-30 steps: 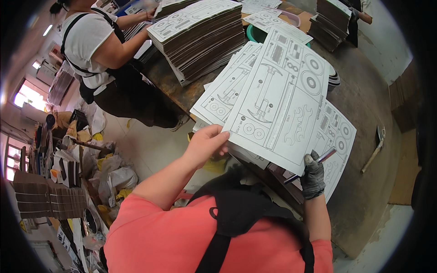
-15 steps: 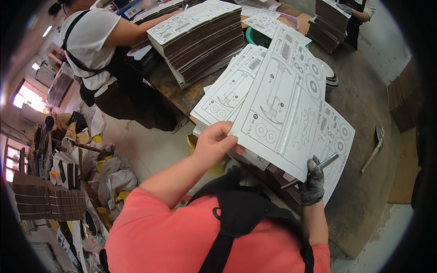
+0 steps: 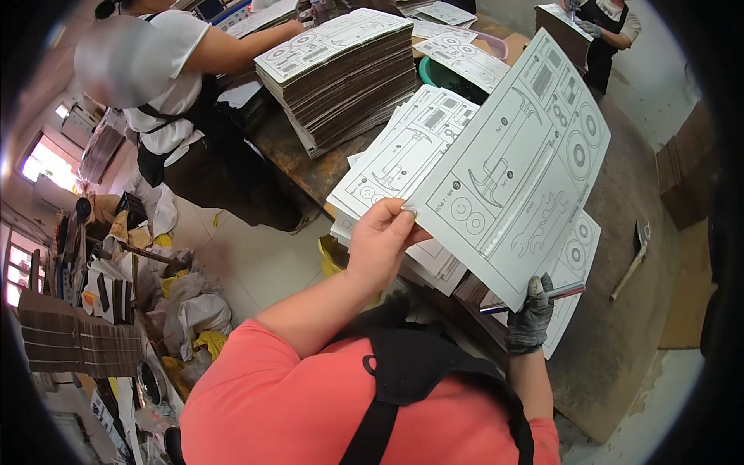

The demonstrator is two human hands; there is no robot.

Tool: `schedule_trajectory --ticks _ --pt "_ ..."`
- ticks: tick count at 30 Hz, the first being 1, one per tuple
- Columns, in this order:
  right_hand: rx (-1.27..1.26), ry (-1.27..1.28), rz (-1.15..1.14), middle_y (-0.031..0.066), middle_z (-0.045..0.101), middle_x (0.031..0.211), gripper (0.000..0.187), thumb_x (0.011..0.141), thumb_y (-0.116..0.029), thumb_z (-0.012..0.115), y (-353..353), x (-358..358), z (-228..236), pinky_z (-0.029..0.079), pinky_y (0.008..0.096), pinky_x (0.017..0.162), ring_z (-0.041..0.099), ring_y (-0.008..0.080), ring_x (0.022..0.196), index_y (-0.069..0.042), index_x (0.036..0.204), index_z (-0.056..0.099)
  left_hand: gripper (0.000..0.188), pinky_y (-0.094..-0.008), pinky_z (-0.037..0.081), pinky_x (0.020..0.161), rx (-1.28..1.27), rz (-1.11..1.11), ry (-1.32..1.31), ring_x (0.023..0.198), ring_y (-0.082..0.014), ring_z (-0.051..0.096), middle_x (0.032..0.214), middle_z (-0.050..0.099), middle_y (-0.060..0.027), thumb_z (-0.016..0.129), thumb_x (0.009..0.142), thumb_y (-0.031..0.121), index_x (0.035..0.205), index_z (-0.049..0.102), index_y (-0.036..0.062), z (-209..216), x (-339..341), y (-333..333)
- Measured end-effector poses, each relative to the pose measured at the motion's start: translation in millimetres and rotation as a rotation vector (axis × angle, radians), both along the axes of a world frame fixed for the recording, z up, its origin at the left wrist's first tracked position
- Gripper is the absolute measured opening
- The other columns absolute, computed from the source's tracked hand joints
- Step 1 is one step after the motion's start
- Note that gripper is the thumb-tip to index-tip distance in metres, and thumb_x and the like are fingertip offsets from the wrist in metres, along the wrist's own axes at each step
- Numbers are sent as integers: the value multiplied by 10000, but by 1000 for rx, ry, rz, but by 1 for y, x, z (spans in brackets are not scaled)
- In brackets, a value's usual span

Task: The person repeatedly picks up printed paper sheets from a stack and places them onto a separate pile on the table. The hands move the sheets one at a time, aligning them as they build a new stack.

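While the left hand [image 3: 385,239] is pinched on one corner of the sheet [image 3: 511,174], the gloved right hand [image 3: 530,319] is closed around a rod [image 3: 566,291] at its lower corner. The sheet, tilted above the table [image 3: 612,341], seems not yet set down; other sheets [image 3: 399,155] lie loose beneath, and a stack [image 3: 353,93] stands beyond, apparently left to handle.

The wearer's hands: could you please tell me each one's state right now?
Left hand: closed, pinching a corner of the printed sheet.
Right hand: gloved, closed around a slim shiny rod, at the sheet's lower corner.
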State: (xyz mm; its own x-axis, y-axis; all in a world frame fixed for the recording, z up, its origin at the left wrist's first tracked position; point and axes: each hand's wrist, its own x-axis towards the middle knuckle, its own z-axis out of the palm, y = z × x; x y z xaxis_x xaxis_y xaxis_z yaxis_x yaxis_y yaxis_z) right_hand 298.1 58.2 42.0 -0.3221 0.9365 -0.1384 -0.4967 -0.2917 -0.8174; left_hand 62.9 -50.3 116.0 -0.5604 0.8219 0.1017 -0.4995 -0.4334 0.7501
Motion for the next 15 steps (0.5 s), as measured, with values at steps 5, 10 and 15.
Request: schedule_trajectory --ticks 5,10,15 --pt "-33 37 46 82 578 1057 461 772 -212 634 -3 -2 8 473 308 818 568 199 956 -12 1159 482 180 -345 510 806 65 -59 81 895 -197 585 981 577 -121 475 902 83 1040 496 -30 -6 -5 -2" --pt "-17 35 33 79 572 1076 463 772 -214 636 4 3 5 467 303 825 558 202 980 -14 1161 484 251 -345 516 710 -53 -268 71 864 -220 597 994 580 -118 457 899 120 1103 496 -21 13 -23 -4" --pt "154 -103 -70 66 587 893 525 782 -276 649 8 17 7 481 295 693 559 145 725 8 1180 456 298 -259 490 570 -520 -452 514 671 -179 610 914 601 -113 497 879 147 1095 512 -58 40 -38 29"
